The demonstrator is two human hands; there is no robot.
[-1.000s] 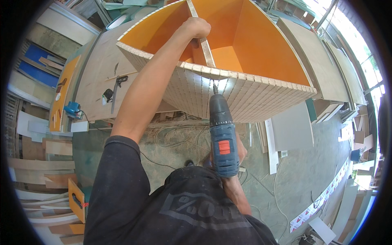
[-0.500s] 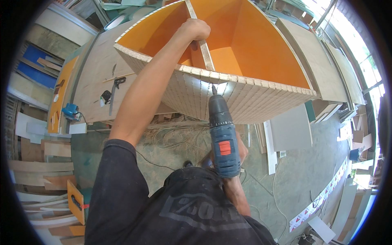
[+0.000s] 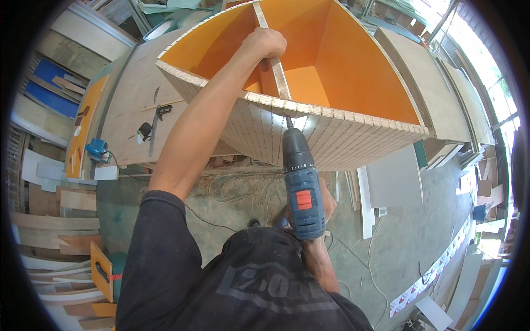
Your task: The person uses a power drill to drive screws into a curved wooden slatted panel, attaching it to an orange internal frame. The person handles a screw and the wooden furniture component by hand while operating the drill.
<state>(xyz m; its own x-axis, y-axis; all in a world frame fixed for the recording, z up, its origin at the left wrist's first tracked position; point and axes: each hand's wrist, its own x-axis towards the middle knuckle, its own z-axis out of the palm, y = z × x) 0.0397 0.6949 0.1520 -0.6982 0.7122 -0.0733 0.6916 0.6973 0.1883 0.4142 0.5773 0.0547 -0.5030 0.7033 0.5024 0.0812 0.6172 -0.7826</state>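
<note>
A blue and black cordless drill [image 3: 303, 187] is held by my right hand [image 3: 327, 205], mostly hidden beneath its body. Its bit meets the pale slatted outer face of a large box [image 3: 326, 138], just below the rim, where the drill's lamp lights a bright patch. The box's inside is orange. My left hand [image 3: 266, 43] is closed over the top edge of the divider panel [image 3: 279, 80] that splits the box in two. The bit's tip is too small to show how deep it sits.
To the left, a plywood worktop [image 3: 130, 110] carries a black-handled clamp [image 3: 157, 118]. A blue power tool [image 3: 97, 149] sits near an orange board. Stacked panels [image 3: 425, 83] stand on the right. Cables [image 3: 372, 259] trail over the floor, and board offcuts [image 3: 55, 223] lie piled at left.
The box and worktop appear a few pixels further right in view. Drill and both hands keep nearly the same places, with the bit still at the slatted face.
</note>
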